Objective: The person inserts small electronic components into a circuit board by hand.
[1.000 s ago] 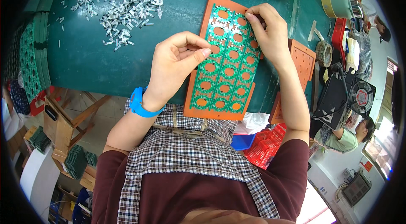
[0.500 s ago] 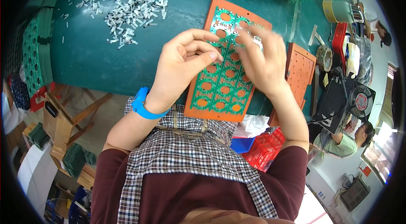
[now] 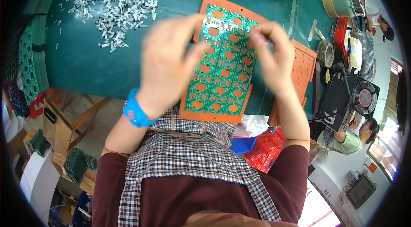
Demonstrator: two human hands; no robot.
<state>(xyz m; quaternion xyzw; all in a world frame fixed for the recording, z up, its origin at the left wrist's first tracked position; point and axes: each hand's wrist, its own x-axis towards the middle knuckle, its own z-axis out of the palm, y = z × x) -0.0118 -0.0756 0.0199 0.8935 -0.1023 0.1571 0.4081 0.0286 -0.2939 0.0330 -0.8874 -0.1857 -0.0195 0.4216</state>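
A sheet of ring-shaped green circuit boards lies on an orange tray in front of me. At the tray's left edge is my left hand, smeared by motion, its thumb and fingers apart over the sheet's left side. No object shows between them. Beside the sheet's upper right edge, my right hand has its fingers curled toward the thumb. Whatever it may pinch is too small or blurred to make out. Small metal parts sit in the upper rows of the sheet.
A heap of small clear and silver strips covers the upper left of the green table. A second orange tray is at the right, near a black fan. Stacked green boards line the far left; a co-worker sits at right.
My left hand has drawn back left from over the sheet, its pinch opening. My right hand has shifted right to the sheet's edge, uncovering upper rings. The whole view has shifted slightly.
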